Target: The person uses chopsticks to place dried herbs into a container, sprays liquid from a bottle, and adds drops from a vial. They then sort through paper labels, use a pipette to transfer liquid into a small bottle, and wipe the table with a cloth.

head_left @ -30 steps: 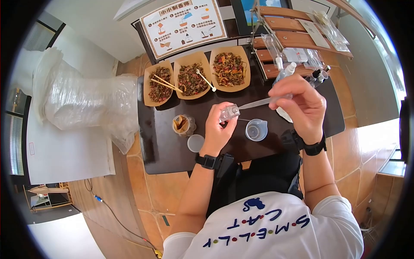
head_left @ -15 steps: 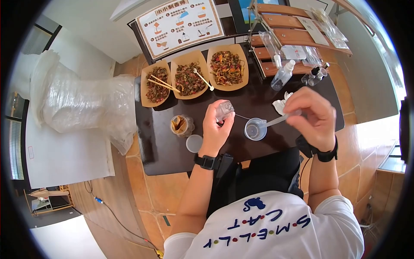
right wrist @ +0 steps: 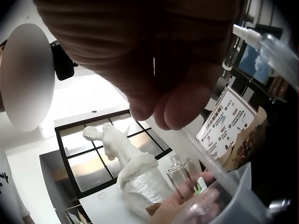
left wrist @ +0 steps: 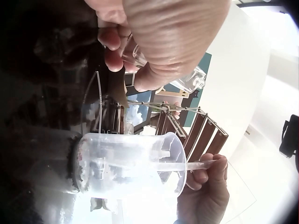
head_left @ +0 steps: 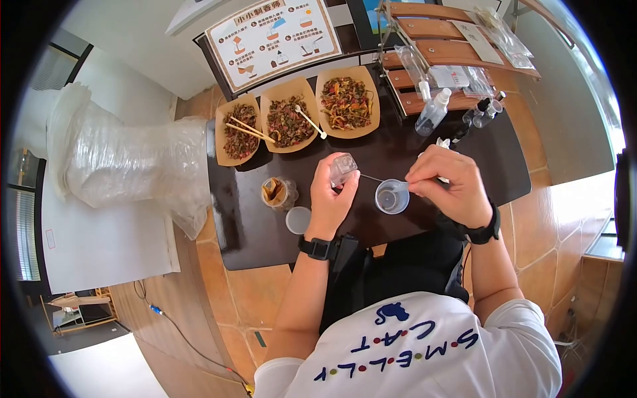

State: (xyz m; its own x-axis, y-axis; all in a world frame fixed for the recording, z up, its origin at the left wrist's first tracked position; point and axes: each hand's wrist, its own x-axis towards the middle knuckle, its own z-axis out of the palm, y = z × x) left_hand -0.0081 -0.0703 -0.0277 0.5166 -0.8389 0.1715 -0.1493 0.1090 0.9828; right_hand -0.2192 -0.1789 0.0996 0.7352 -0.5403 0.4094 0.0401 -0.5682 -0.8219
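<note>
My left hand [head_left: 330, 205] holds a small clear glass bottle [head_left: 343, 170] above the dark table [head_left: 358, 235], its mouth tilted toward the right. In my right hand [head_left: 456, 186], thumb and fingers pinch a translucent plastic pipette [left wrist: 196, 165]. The pipette's lower end is inside a clear plastic measuring cup [head_left: 391, 198], which stands on the table between the hands. In the left wrist view the cup [left wrist: 126, 163] has the pipette passing through its open top. A thin clear rod [head_left: 371, 178] lies behind the cup.
A jar with brown pieces [head_left: 279, 192] and a white lid [head_left: 298, 220] stand left. Behind are three paper trays [head_left: 348, 103] of dried plant bits, one with chopsticks, and an instruction board [head_left: 272, 43]. A spray bottle [head_left: 433, 113] and small dark-capped bottles [head_left: 488, 109] stand right, before a wooden rack [head_left: 458, 53].
My right hand first drew the pipette away from the glass bottle toward the right, then brought its tip down into the measuring cup. The left hand keeps the bottle nearly in place.
</note>
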